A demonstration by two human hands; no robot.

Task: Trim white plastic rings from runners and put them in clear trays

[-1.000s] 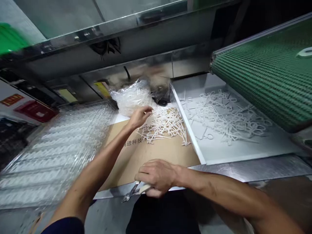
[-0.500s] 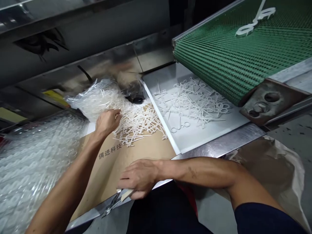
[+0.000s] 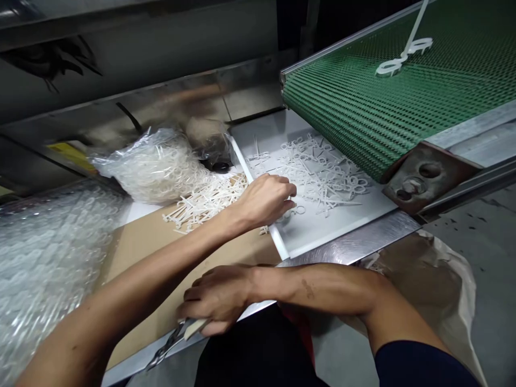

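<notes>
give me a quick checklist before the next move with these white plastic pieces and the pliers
Pliers gripped: ok, the right hand is wrapped around the pale handle.
Left hand holding a piece: cannot tell, the hand hides what is under it at the tray rim.
Cardboard pile apart from the tray pieces: not ok, a small piece lies by the rim.
Green belt piece away from both hands: ok.
Left arm off the bubble wrap: cannot tell.

A green mesh conveyor belt (image 3: pixel 363 91) rises at right, bubble wrap (image 3: pixel 44 269) lies left.
</notes>
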